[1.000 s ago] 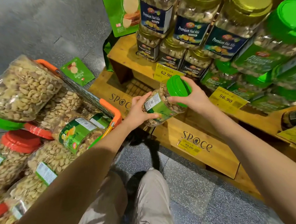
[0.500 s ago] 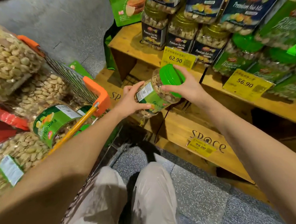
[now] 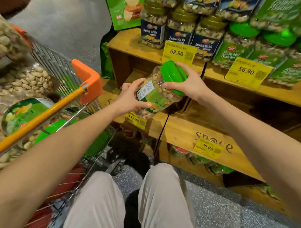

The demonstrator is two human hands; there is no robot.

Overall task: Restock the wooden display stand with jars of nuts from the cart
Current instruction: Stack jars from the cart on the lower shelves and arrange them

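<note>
Head view: jar (image 3: 156,96) between hands (image 3: 129,97) (image 3: 188,83), before shelf edge (image 3: 180,129)

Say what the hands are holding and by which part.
Both hold one tilted jar of nuts: the left hand grips its labelled body near the base, the right hand grips the green lid.

Three yellow price labels were logged: 62.90 tag (image 3: 179,53), 56.90 tag (image 3: 247,71), 99.00 tag (image 3: 207,148). Green snack pouch (image 3: 124,9) stood upright at top centre. Grey speckled floor (image 3: 219,215) lay beneath beige trousers (image 3: 96,203), two legs, bottom centre.
</note>
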